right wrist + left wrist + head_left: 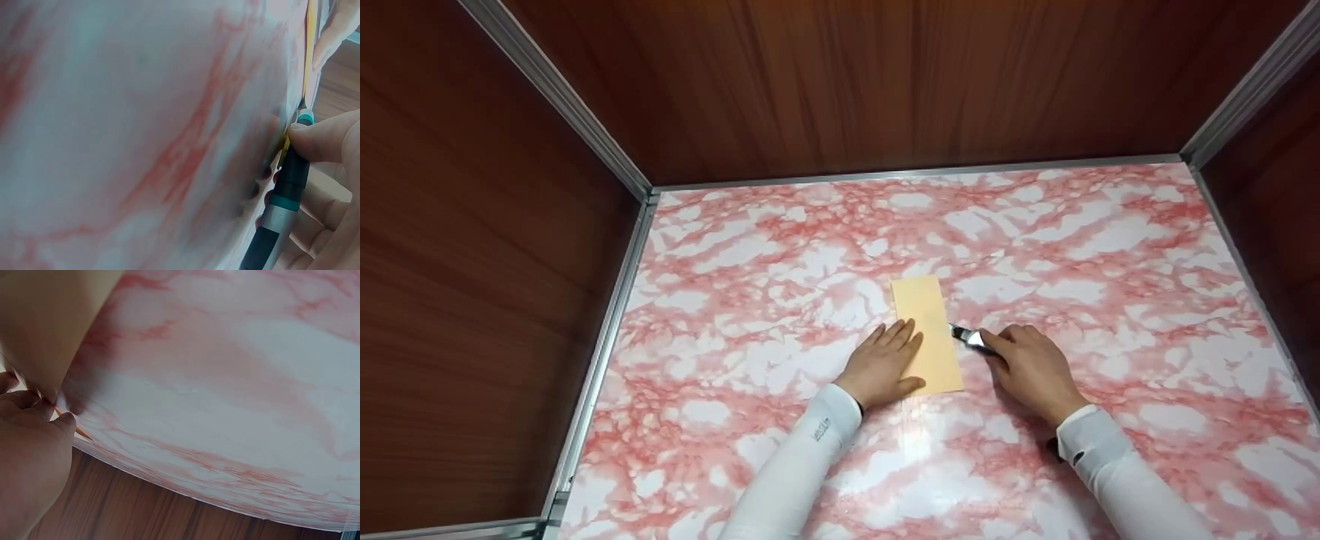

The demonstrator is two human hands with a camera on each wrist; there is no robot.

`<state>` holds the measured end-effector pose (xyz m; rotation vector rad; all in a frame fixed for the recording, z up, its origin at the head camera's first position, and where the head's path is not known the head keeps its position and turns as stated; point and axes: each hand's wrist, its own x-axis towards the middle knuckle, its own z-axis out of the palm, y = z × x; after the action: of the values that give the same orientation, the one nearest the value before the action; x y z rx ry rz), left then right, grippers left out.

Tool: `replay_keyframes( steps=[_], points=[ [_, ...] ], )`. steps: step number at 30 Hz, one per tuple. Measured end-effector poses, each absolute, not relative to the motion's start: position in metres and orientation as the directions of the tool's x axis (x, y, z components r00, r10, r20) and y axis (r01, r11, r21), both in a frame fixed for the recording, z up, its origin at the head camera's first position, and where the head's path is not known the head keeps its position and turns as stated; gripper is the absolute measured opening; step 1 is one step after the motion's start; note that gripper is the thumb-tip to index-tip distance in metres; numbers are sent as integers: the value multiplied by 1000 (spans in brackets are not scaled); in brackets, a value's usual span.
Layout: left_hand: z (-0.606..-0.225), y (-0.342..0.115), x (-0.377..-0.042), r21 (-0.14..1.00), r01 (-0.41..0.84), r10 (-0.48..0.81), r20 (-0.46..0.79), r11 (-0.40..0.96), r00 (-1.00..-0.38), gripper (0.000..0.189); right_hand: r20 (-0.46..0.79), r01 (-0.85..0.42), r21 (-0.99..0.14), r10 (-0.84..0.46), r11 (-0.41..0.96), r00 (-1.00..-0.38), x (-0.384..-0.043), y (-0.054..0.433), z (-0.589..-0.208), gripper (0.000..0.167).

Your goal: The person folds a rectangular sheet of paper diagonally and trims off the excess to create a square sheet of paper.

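Observation:
A pale yellow rectangle of paper [919, 300] lies on the table; I cannot tell whether it is a single sheet or an envelope. My left hand [883, 364] rests on its left side, fingers spread and palm down. In the left wrist view, that hand [34, 455] shows beside the paper's edge [48, 320]. My right hand [1031, 367] grips a slim pen-shaped tool [971, 337], its tip close to the paper's right edge. The right wrist view shows the tool's black grip, teal bands and silver body [284, 216], with the thumb pressed on it. Its tip is too small to identify.
The tabletop [735, 300] has a red and white marble pattern. Dark wood-grain panels stand at the back [885, 90], left [472, 262] and right, joined by metal framing [592, 135]. Table surface surrounds the paper.

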<state>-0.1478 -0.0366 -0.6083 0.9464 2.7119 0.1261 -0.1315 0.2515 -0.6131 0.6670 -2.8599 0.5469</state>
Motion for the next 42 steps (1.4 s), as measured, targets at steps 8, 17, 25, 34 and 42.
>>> replay_keyframes(
  steps=[8, 17, 25, 34, 42],
  points=[
    [-609, -36, -148, 177, 589, 615, -234, 789, -753, 81, 216, -419, -321, -365, 849, -906, -132, 260, -613, 46],
    [-608, -36, -148, 180, 584, 611, -239, 792, -755, 81, 256, -407, -319, -336, 856, -906, -132, 269, -613, 45],
    [-609, -33, -149, 159, 574, 595, -212, 804, -775, 73, 255, -406, -325, -335, 854, -907, -131, 269, -613, 47],
    [-608, -30, -151, 99, 575, 582, -201, 812, -788, 72, 232, -398, -337, -334, 853, -914, -129, 268, -613, 47],
    [-607, -32, -154, 127, 579, 592, -210, 805, -778, 72, 247, -421, -341, -352, 841, -903, -129, 267, -614, 46]
  ],
)
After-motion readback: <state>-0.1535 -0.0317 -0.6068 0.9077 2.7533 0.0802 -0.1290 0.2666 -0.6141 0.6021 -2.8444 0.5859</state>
